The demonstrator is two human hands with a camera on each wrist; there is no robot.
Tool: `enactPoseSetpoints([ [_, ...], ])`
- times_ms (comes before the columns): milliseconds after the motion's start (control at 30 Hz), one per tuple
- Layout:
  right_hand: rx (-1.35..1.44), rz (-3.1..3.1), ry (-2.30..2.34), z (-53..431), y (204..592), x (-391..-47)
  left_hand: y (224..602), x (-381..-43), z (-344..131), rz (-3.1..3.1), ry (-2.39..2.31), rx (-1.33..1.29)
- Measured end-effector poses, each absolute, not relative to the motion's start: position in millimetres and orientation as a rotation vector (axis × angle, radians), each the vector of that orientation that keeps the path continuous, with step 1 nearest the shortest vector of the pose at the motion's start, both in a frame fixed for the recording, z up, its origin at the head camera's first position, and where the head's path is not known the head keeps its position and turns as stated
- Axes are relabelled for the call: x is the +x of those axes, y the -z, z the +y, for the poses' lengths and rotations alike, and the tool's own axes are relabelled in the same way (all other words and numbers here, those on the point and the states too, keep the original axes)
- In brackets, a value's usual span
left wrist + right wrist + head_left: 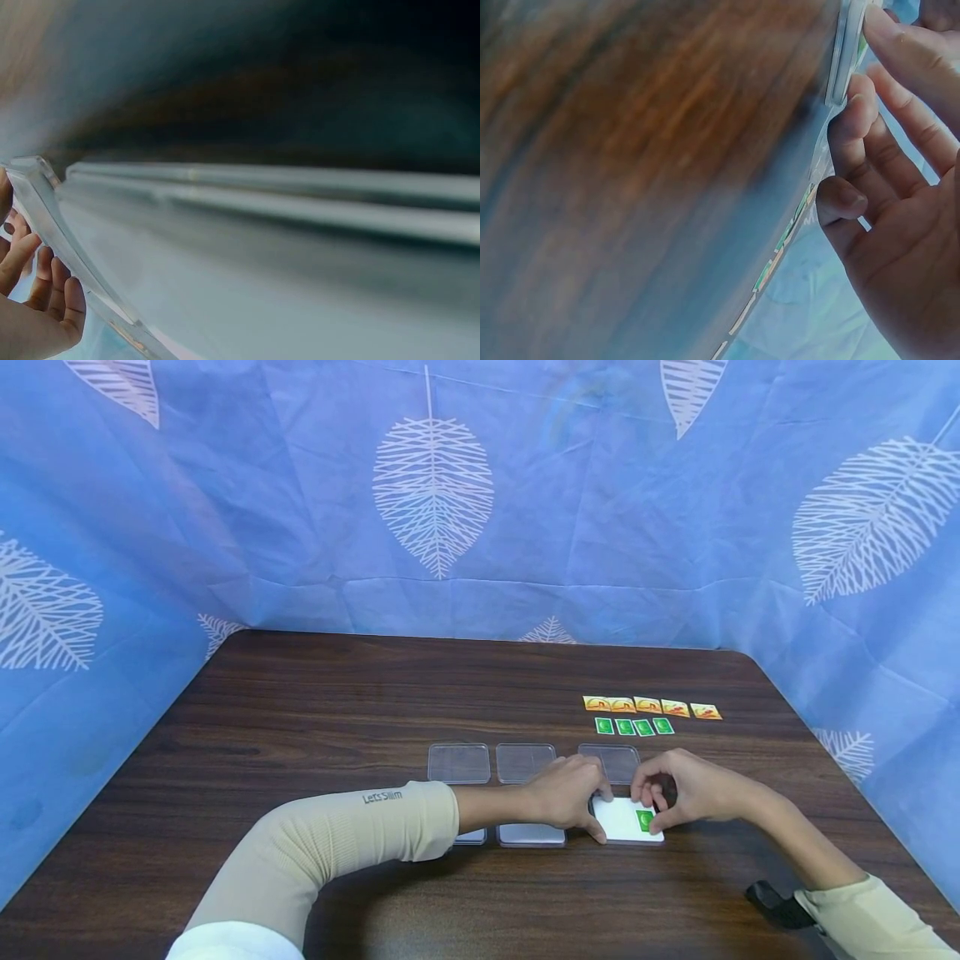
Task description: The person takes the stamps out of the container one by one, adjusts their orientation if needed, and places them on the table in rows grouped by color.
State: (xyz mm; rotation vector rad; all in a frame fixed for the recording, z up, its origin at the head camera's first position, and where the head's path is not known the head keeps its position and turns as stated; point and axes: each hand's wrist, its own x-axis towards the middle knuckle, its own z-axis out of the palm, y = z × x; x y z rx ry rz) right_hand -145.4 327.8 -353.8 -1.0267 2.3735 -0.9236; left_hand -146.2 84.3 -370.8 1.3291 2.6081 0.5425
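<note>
My left hand [566, 793] holds the left end of a shallow case with a white inside [618, 817], its thumb at the near edge and its fingers at the far side. Over the right part of that case, my right hand [693, 789] pinches a small green card [644, 820] between thumb and index finger. The card lies against the white surface. In the right wrist view the thumb sits on top of the case's edge [844, 64], with the other fingers bent beside it. The left wrist view is largely blurred.
Behind the hands lie three clear lids [458, 763] in a row. Left of the held case is another white-filled case [531, 835], with one more partly under the left arm. Several green cards [625, 727] and several yellow cards [647, 705] lie farther back on the dark wooden table [337, 693].
</note>
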Motion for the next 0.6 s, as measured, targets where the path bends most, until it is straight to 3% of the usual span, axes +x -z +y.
enactPoseSetpoints([
  [600,-1.036,2.367,0.894,324.6,349.6,-143.7,371.2,-147.4,84.2,2.606,-0.536,1.329],
])
